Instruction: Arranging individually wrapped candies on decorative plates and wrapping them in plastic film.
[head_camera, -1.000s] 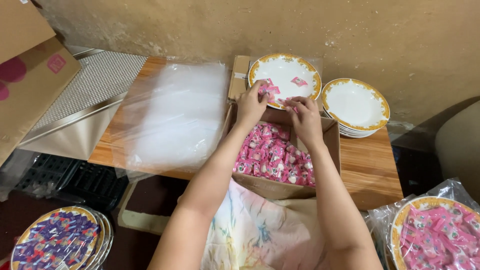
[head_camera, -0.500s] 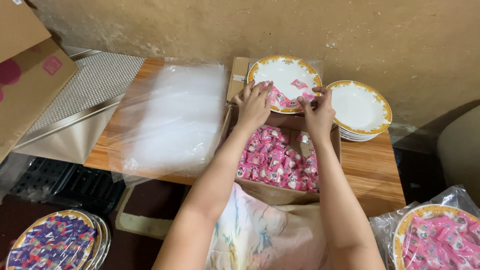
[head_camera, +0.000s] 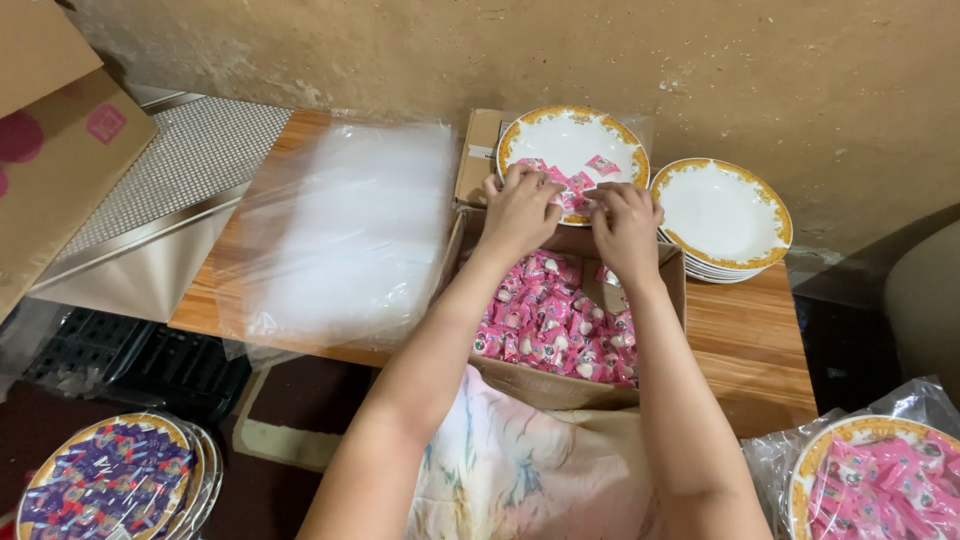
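A white plate with a gold rim (head_camera: 560, 135) sits at the back of the wooden table, with a few pink wrapped candies (head_camera: 601, 165) on it. My left hand (head_camera: 520, 208) and my right hand (head_camera: 625, 220) are at the plate's near edge, fingers curled over pink candies there. Below my wrists stands an open cardboard box (head_camera: 668, 275) full of pink wrapped candies (head_camera: 545, 325). Whether each hand still grips candy is hidden by the fingers.
A stack of gold-rimmed plates (head_camera: 722, 215) stands to the right. Clear plastic sheets (head_camera: 345, 230) lie on the table's left half. A wrapped plate of purple candies (head_camera: 105, 480) is lower left, a wrapped plate of pink candies (head_camera: 880, 480) lower right. A cardboard box (head_camera: 60, 150) leans far left.
Both hands rose from the candy box to the near edge of the plate, and more pink candies now lie on it.
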